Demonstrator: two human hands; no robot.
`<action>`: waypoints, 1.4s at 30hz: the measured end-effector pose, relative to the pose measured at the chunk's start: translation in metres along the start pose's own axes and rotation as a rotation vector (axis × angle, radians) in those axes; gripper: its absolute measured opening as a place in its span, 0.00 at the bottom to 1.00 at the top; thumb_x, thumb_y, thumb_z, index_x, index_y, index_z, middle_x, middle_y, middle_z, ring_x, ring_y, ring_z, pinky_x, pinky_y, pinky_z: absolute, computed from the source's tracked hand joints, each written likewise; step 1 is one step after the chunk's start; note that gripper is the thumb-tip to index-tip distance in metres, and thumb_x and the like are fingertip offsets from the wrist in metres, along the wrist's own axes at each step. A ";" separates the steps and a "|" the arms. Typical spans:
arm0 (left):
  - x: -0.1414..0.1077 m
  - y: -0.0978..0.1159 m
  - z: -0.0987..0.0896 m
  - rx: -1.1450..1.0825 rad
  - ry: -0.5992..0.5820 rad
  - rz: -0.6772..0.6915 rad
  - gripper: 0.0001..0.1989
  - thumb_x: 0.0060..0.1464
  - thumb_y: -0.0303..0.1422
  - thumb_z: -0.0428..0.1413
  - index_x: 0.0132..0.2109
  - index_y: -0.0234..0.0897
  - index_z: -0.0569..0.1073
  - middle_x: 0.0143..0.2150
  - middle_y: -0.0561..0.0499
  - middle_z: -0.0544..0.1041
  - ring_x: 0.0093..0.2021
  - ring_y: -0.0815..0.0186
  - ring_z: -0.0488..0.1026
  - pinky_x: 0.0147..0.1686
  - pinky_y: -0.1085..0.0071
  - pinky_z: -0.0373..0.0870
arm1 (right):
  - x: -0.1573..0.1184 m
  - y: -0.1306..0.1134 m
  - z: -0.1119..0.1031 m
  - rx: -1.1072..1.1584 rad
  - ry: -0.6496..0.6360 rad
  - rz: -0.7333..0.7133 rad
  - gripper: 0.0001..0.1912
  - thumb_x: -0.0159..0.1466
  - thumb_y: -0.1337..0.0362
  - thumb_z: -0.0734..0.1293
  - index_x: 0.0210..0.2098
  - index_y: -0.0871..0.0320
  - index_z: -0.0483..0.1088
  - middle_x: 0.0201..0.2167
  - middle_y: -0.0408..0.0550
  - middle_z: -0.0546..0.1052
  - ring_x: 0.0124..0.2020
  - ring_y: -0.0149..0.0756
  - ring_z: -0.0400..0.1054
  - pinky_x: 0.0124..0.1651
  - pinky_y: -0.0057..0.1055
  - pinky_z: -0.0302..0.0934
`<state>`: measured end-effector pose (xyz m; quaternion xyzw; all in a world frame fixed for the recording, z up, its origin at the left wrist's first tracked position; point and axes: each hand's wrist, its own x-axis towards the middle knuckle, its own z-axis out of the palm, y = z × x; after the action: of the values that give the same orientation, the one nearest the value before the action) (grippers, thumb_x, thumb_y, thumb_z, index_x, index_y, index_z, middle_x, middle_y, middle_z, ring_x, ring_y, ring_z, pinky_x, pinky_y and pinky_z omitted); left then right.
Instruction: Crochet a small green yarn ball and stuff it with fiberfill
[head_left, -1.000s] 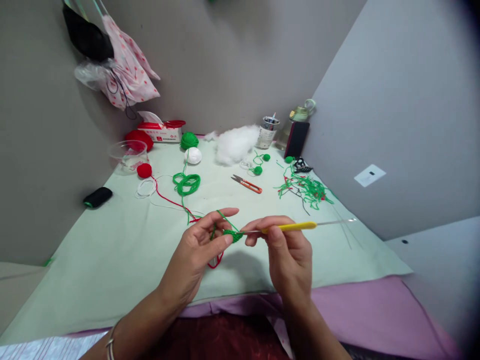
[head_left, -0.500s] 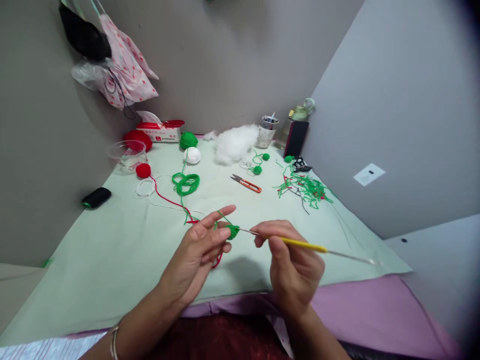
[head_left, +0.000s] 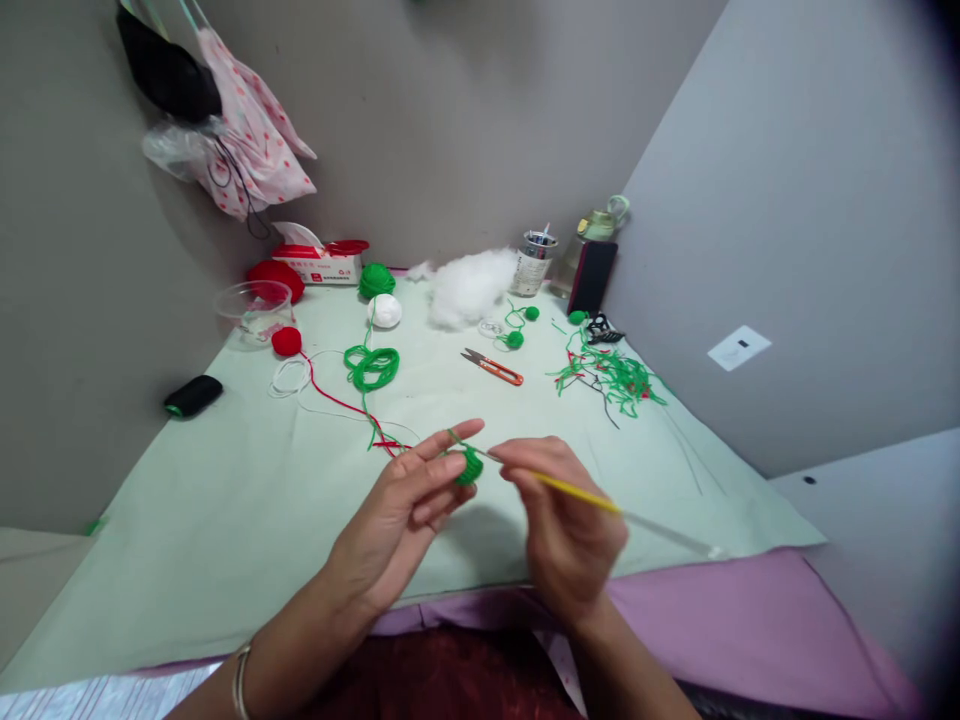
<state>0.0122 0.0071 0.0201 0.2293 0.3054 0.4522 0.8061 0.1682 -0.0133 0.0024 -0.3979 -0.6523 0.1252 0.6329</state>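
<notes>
My left hand [head_left: 409, 505] pinches a small green crocheted piece [head_left: 470, 467] between thumb and fingers, its index finger stretched out with green yarn [head_left: 455, 437] over it. In my right hand [head_left: 566, 520] is a crochet hook with a yellow handle [head_left: 574, 488]; its metal tip reaches the top of the green piece. Beyond my left hand, green yarn runs back to a loose green coil [head_left: 373, 368], and a red strand [head_left: 337, 400] leads to a small red ball [head_left: 286, 341].
Orange-handled snips [head_left: 493, 367] lie mid-table. White stuffing [head_left: 472, 288], a green yarn ball [head_left: 376, 281] and a white ball [head_left: 385, 311] sit behind. Green scraps [head_left: 626, 380] spread right, near a phone [head_left: 592, 278] and bottle [head_left: 600, 222]. A black case [head_left: 193, 396] lies left.
My right hand and the hook have moved left, closer to my left hand. The green piece has turned and shifted slightly right, and my left hand has moved slightly right too.
</notes>
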 end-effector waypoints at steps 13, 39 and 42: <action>-0.006 0.001 -0.006 0.374 0.020 0.182 0.18 0.58 0.38 0.67 0.56 0.50 0.84 0.43 0.51 0.76 0.46 0.63 0.69 0.45 0.69 0.63 | 0.006 0.005 -0.001 0.469 -0.025 0.412 0.11 0.76 0.61 0.66 0.42 0.52 0.81 0.37 0.45 0.83 0.32 0.31 0.73 0.38 0.30 0.71; -0.006 0.000 -0.003 0.253 0.016 0.097 0.24 0.52 0.37 0.72 0.57 0.46 0.83 0.41 0.50 0.77 0.42 0.64 0.71 0.40 0.71 0.65 | 0.004 0.007 0.001 0.369 -0.024 0.327 0.10 0.75 0.62 0.67 0.45 0.52 0.82 0.40 0.47 0.84 0.34 0.34 0.75 0.39 0.34 0.71; -0.006 -0.002 -0.004 0.285 0.021 0.117 0.22 0.53 0.38 0.71 0.56 0.48 0.84 0.41 0.50 0.77 0.45 0.62 0.72 0.43 0.69 0.64 | 0.003 0.007 0.002 0.421 -0.021 0.366 0.10 0.75 0.59 0.67 0.44 0.53 0.81 0.39 0.48 0.84 0.34 0.35 0.75 0.40 0.35 0.71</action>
<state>0.0083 0.0014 0.0178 0.3540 0.3609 0.4530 0.7343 0.1698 -0.0062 -0.0009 -0.3675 -0.5358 0.3744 0.6616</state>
